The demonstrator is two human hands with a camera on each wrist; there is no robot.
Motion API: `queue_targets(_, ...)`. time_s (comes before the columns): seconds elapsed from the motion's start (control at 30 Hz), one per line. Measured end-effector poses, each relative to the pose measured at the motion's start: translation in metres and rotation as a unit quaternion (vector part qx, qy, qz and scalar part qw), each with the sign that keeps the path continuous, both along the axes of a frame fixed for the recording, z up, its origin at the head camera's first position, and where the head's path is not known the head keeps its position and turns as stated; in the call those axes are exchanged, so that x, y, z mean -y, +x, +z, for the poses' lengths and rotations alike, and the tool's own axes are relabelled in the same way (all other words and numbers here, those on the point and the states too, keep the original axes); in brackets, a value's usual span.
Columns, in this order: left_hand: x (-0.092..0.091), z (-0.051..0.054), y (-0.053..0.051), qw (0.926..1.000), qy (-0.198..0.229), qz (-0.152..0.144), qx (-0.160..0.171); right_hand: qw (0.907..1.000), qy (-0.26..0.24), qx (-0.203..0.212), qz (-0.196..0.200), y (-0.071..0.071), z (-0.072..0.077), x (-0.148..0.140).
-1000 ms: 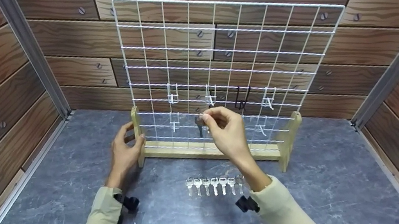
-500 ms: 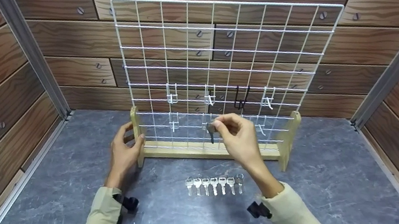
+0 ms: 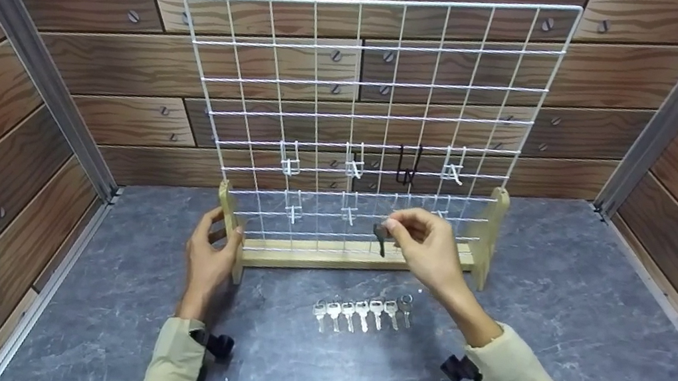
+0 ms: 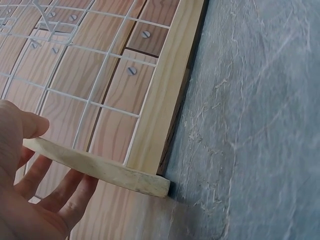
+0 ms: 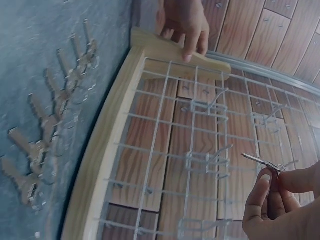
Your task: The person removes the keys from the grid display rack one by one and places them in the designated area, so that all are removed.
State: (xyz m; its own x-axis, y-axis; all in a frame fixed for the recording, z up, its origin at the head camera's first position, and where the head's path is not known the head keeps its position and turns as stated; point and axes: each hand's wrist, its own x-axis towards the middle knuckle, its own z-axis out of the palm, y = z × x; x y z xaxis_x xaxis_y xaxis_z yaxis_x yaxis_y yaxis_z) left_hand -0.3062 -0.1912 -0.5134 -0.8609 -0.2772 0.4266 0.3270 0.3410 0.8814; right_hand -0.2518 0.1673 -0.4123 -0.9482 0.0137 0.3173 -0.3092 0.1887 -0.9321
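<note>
My right hand (image 3: 431, 251) pinches a key (image 3: 380, 240) near its head, and the key hangs in front of the lower part of the white wire grid rack (image 3: 393, 84). In the right wrist view the key (image 5: 257, 160) sticks out from the fingertips, with a small ring at its head. At the rack's left end my left hand (image 3: 213, 252) holds the wooden upright (image 3: 230, 214). The left wrist view has the thumb on one side of that upright (image 4: 95, 167) and the fingers on the other. Several white hooks (image 3: 354, 167) and a black hook (image 3: 407, 172) hang on the grid.
In front of the rack several silver keys (image 3: 362, 315) lie in a row on the grey marbled tabletop (image 3: 285, 371). A wooden base bar (image 3: 309, 256) runs along the rack's bottom. Wood-patterned walls (image 3: 89, 66) stand behind and at both sides.
My right hand has moved to the right and slightly down with the key, uncovering a lower middle hook on the grid. The left hand stays on the upright.
</note>
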Motion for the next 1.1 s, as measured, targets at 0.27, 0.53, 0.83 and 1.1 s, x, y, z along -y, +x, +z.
queue_targets(0.27,0.0,0.0,0.002,1.0,-0.007,0.002,0.002,0.9997,-0.011,0.022,-0.005,-0.001,-0.02,-0.021)
queue_targets(0.53,0.0,0.001,0.003,1.0,-0.006,-0.002,-0.002,0.9979,0.002,0.062,-0.016,0.0,-0.036,-0.036)
queue_targets(0.83,-0.002,-0.001,0.0,0.9997,0.016,-0.016,-0.008,0.995,-0.011,0.099,-0.009,0.002,-0.052,-0.05)
queue_targets(1.1,0.0,0.001,0.001,0.9998,0.01,-0.013,-0.013,0.9889,-0.027,0.146,0.007,0.001,-0.068,-0.061)
